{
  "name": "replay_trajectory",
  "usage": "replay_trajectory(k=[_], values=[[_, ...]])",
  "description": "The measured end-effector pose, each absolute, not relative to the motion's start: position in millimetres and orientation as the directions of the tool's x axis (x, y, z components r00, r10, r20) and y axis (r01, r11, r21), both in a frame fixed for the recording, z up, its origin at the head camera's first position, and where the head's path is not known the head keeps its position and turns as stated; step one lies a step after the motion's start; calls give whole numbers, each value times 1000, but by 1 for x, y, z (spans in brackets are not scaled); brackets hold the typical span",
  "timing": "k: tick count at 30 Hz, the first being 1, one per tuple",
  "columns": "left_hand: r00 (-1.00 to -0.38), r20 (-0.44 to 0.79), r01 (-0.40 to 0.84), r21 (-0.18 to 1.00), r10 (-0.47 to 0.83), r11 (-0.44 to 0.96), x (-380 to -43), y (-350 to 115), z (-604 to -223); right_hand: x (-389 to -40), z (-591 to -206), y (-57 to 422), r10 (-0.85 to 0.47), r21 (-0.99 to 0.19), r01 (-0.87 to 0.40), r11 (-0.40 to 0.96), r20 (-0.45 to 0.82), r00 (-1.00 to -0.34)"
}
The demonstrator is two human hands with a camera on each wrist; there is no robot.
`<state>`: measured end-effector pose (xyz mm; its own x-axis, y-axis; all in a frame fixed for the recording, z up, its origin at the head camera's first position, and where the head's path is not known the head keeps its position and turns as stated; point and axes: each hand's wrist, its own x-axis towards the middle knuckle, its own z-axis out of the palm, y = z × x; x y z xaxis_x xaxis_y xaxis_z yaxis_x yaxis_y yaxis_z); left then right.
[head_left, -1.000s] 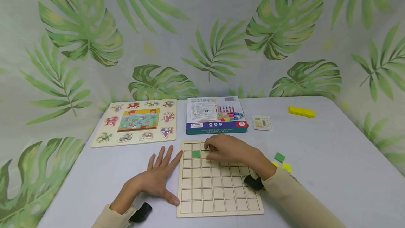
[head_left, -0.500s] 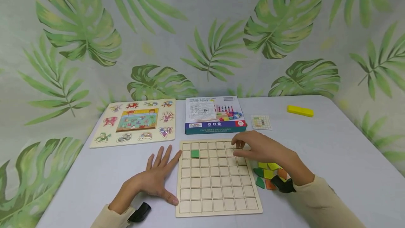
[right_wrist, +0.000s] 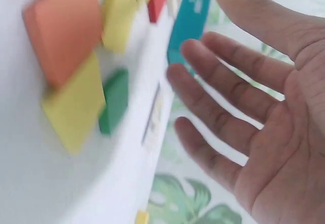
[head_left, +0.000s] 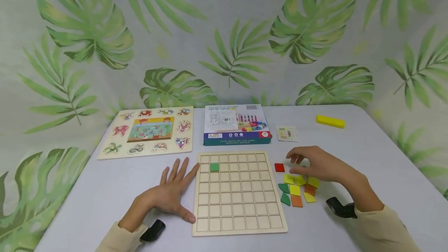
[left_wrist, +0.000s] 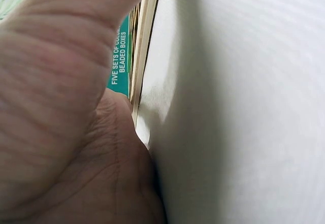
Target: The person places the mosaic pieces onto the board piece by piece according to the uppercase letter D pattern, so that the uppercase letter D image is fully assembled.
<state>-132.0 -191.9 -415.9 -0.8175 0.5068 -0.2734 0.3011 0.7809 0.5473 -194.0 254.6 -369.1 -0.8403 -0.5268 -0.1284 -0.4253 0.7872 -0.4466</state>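
A wooden grid board (head_left: 236,197) lies flat, with one green square tile (head_left: 214,167) in its second row, second column. My left hand (head_left: 174,195) is spread on the table at the board's left side, index fingertip and thumb right at the edge. To the right of the board, my right hand (head_left: 316,164) hovers beyond a cluster of tiles, fingers loosely bent. The right wrist view shows nothing in that palm. Near its fingertips lies a red tile (head_left: 279,167); below are yellow tiles (head_left: 294,189), orange tiles (head_left: 296,201) and green curved tiles (head_left: 285,199). The hand covers another green tile (right_wrist: 116,99) in the head view.
Behind the board stands a flat toy box (head_left: 237,125) with a teal front. A sea-animal puzzle board (head_left: 115,147) lies at the back left. A small grid-pattern card (head_left: 287,133) and a yellow bar (head_left: 330,121) are at the back right.
My right hand has moved from above the board out to the right, uncovering the grid cells, the red tile and more of the tile cluster. The left hand has stayed in place.
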Motion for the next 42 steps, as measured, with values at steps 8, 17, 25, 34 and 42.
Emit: replay_trajectory(k=[8, 17, 25, 34, 42], values=[[-831, -275, 295, 519, 483, 803, -131, -188, -414, -199, -369, 285, -526, -461, -418, 783, -132, -840], [-824, -245, 312, 558, 511, 769, -135, -192, -414, -206, -377, 294, -485, -469, -348, 812, -209, -849], [-819, -273, 298, 551, 505, 780, -133, -192, -418, -203, -379, 293, -456, -482, -303, 822, -240, -857], [-835, -278, 279, 531, 475, 800, -135, -188, -416, -205, -381, 295, -437, -491, -283, 824, -234, -869], [-837, -259, 282, 550, 481, 786, -134, -191, -425, -200, -382, 292, -410, -511, -237, 826, -257, -875]])
